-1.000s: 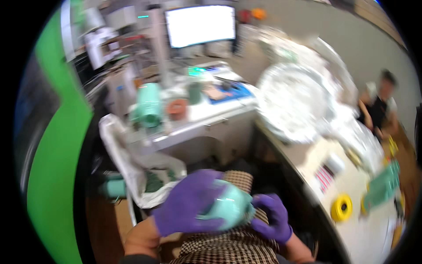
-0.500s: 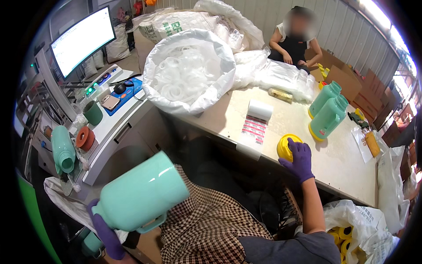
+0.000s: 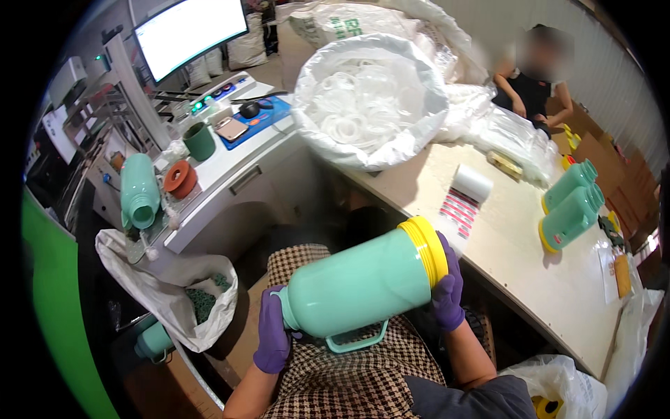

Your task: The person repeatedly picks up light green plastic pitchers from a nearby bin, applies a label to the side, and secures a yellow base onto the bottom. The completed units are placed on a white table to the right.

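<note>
Across my lap lies a mint-green thermos jug shell [image 3: 359, 283], tilted slightly with its handle toward me. My left hand [image 3: 272, 335], in a purple glove, is closed around its narrow neck. A ridged yellow base cap [image 3: 424, 253] sits on the wide end. Against that cap, my right hand [image 3: 450, 293], also gloved in purple, is wrapped; part of its fingers is hidden behind the cap. Two finished-looking jugs with yellow bases, one of them a green jug [image 3: 571, 220], stand upright at the table's right.
A white sack [image 3: 307, 112] of clear plastic rings stands on the table [image 3: 516, 279], beside a label roll [image 3: 473, 183]. Left are a desk with a monitor [image 3: 192, 35], another green shell [image 3: 139, 192] and an open sack [image 3: 202, 335]. A person [image 3: 534, 91] sits across the table.
My right hand has brought the yellow base cap from the table to the jug shell's wide end. The shell has moved right, onto my lap, and the view has shifted.
</note>
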Motion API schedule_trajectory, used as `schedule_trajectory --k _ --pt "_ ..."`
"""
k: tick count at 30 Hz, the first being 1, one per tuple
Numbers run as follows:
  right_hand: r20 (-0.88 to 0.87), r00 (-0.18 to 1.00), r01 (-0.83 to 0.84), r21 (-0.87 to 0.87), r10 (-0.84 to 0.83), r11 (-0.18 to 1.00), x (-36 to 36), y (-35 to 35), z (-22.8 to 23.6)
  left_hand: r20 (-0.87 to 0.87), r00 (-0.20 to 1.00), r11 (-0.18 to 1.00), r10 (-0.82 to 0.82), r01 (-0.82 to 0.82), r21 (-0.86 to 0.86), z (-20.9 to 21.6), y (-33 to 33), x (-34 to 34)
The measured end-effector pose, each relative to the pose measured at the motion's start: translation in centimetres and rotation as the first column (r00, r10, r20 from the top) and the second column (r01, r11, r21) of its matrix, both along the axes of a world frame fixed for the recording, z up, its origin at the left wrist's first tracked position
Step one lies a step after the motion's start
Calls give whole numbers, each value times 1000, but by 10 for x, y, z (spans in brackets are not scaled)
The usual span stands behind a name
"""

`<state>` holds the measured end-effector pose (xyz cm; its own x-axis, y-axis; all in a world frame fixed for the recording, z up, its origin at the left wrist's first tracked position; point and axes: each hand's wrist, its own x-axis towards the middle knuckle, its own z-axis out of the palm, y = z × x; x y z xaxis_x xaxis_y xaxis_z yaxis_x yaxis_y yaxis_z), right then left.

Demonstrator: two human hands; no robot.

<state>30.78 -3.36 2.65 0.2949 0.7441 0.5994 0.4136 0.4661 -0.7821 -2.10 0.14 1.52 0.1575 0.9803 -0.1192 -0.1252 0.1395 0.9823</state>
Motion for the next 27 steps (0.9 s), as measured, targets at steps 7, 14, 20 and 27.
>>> schedule_trajectory --k 7,14,20,27 --pt "84 995 -53 -37 56 998 -30 -6 9 -312 938 934 149 -30 356 -11 4 -25" --pt "-390 878 -388 -240 277 890 -31 1 -14 -418 860 858 292 -41 513 21 -10 -14" --pt "-336 851 -485 -208 404 850 7 -18 13 -162 973 855 165 -59 515 61 14 -27" --pt "626 753 81 220 -204 972 0 -54 44 -484 870 353 -88 482 802 135 19 63"
